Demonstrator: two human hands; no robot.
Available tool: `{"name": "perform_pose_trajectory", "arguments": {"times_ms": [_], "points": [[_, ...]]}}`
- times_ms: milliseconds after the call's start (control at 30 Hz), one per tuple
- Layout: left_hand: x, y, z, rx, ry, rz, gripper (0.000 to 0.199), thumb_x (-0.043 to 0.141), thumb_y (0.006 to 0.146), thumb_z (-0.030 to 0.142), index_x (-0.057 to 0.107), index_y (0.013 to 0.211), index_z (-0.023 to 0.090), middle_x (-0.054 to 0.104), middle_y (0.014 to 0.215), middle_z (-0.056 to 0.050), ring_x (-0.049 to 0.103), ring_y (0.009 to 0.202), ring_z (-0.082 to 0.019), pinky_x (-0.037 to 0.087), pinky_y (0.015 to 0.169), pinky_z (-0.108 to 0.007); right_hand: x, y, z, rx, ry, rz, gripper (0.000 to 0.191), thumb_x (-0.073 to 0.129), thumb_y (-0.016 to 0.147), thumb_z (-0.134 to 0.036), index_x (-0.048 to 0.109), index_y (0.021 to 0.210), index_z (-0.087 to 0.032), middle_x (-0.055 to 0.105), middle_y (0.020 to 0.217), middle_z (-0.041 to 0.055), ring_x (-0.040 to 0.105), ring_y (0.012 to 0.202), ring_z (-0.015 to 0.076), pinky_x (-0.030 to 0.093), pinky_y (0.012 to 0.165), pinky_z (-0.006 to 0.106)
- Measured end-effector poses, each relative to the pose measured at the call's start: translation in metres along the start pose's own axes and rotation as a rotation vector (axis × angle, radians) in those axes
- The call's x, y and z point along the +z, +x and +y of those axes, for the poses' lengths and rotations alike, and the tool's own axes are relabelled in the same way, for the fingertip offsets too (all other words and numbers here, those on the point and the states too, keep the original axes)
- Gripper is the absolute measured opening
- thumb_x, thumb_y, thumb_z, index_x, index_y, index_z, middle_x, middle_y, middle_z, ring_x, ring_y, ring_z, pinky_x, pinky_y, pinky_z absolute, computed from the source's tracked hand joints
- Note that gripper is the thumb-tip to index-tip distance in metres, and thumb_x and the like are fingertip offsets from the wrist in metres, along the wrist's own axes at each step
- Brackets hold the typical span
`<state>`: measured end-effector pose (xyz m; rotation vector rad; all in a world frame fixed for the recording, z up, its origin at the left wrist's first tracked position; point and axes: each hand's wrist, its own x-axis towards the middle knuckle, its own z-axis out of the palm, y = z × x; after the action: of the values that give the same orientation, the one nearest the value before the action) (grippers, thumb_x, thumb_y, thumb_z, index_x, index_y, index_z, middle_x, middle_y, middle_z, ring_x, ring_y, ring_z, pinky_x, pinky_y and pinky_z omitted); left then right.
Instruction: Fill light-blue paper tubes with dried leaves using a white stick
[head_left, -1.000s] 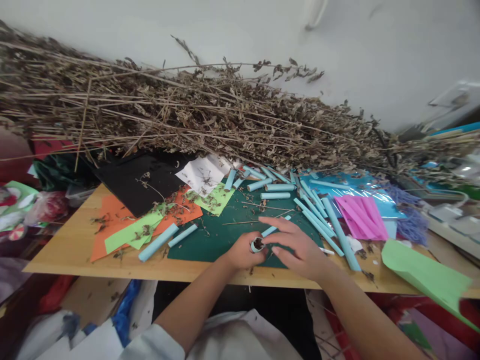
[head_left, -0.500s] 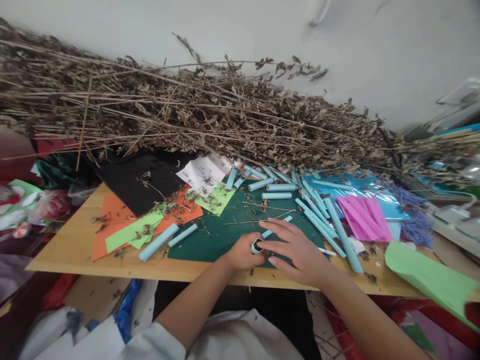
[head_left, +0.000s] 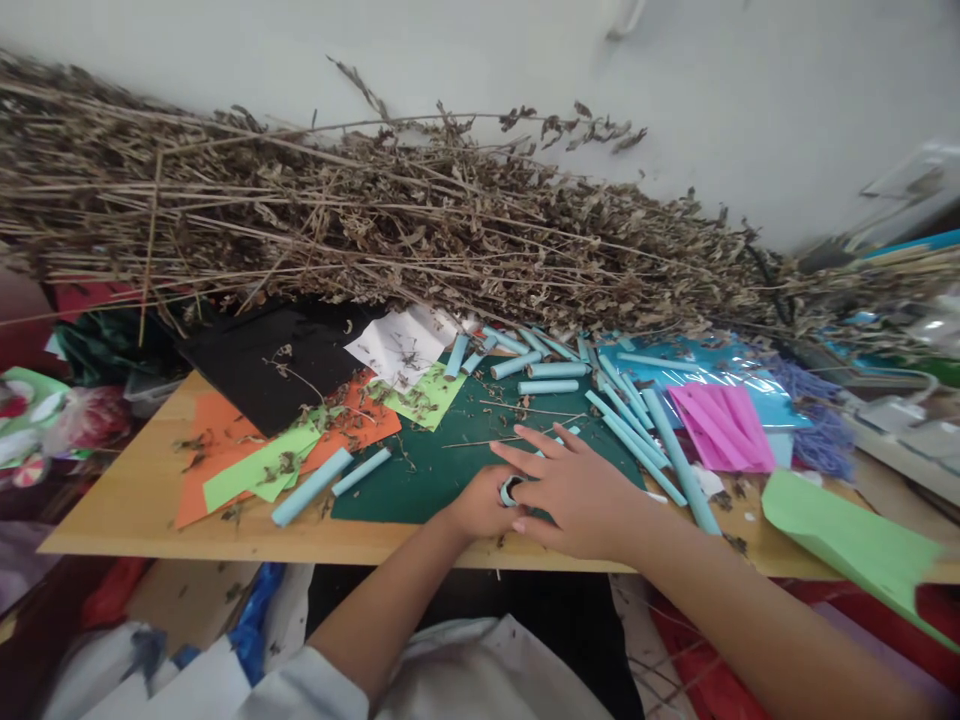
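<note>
My left hand point(head_left: 481, 503) is closed around a short light-blue paper tube point(head_left: 509, 489), its open end facing up with a dark inside. Over it, my right hand point(head_left: 581, 490) has its fingers spread, and a fingertip is at the tube's mouth. Both hands are above the front part of a dark green sheet point(head_left: 409, 490) on the wooden table. Several more light-blue paper tubes point(head_left: 553, 386) lie on the sheet behind and to the right. Two others, a thick tube point(head_left: 311, 487) and a thin tube point(head_left: 361, 472), are to the left.
A big heap of dried leafy stalks point(head_left: 420, 220) runs along the wall. Orange paper point(head_left: 199, 490), a black sheet point(head_left: 251, 365) and white paper point(head_left: 401, 345) lie left. Pink paper point(head_left: 724, 430), a blue plastic packet point(head_left: 690, 370) and a curled green sheet point(head_left: 832, 520) lie right.
My right hand has moved slightly left and closer over the tube. The left hand keeps its hold on the tube. The whole view has shifted a little.
</note>
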<state>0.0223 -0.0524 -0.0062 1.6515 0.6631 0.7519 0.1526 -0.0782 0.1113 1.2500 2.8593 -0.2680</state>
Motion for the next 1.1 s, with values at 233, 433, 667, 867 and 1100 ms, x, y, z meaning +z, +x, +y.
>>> {"name": "perform_pose_trajectory", "arguments": {"times_ms": [233, 433, 667, 867, 1100], "points": [[-0.017, 0.005, 0.025, 0.023, 0.04, -0.009, 0.018, 0.059, 0.059, 0.025, 0.051, 0.069, 0.011, 0.052, 0.063, 0.001, 0.044, 0.058, -0.01, 0.038, 0.054, -0.02, 0.007, -0.005, 0.007, 0.057, 0.134, 0.09, 0.025, 0.045, 0.077, -0.041, 0.061, 0.088, -0.025, 0.034, 0.131, 0.0035, 0.032, 0.117, 0.0307, 0.025, 0.089, 0.057], [-0.024, 0.019, 0.036, 0.109, 0.123, -0.009, 0.015, 0.052, 0.065, 0.022, 0.047, 0.054, 0.014, 0.047, 0.052, 0.001, 0.039, 0.047, -0.007, 0.032, 0.046, -0.019, 0.032, -0.065, 0.066, 0.585, 0.297, 1.026, 0.048, 0.004, 0.087, -0.033, 0.037, 0.118, -0.017, 0.04, 0.12, 0.0148, 0.039, 0.11, 0.0262, 0.039, 0.082, 0.044], [-0.024, 0.03, 0.021, 0.235, 0.097, -0.022, 0.024, 0.06, 0.063, 0.032, 0.046, 0.052, 0.015, 0.054, 0.052, -0.002, 0.048, 0.05, -0.01, 0.038, 0.052, -0.022, 0.077, -0.062, 0.069, 0.636, 0.311, 0.612, 0.012, 0.058, 0.068, -0.03, 0.06, 0.079, -0.024, 0.053, 0.109, 0.0063, 0.043, 0.101, 0.0318, 0.03, 0.082, 0.053], [-0.027, 0.033, 0.016, 0.17, 0.067, -0.124, 0.026, 0.064, 0.061, 0.036, 0.051, 0.057, 0.013, 0.057, 0.056, -0.004, 0.051, 0.053, -0.011, 0.04, 0.051, -0.021, 0.098, -0.047, 0.069, 0.637, 0.474, 0.674, 0.008, 0.048, 0.076, -0.024, 0.054, 0.074, -0.019, 0.056, 0.095, 0.009, 0.048, 0.091, 0.0259, 0.033, 0.079, 0.048], [-0.02, 0.034, 0.009, 0.254, 0.08, -0.096, 0.023, 0.056, 0.067, 0.029, 0.047, 0.052, 0.014, 0.052, 0.05, -0.003, 0.047, 0.048, -0.009, 0.037, 0.048, -0.019, 0.016, -0.027, 0.046, 0.395, 1.113, 1.192, 0.011, 0.034, 0.083, -0.035, 0.035, 0.078, -0.025, 0.035, 0.058, -0.0042, 0.038, 0.049, 0.011, 0.038, 0.05, 0.027]]}}
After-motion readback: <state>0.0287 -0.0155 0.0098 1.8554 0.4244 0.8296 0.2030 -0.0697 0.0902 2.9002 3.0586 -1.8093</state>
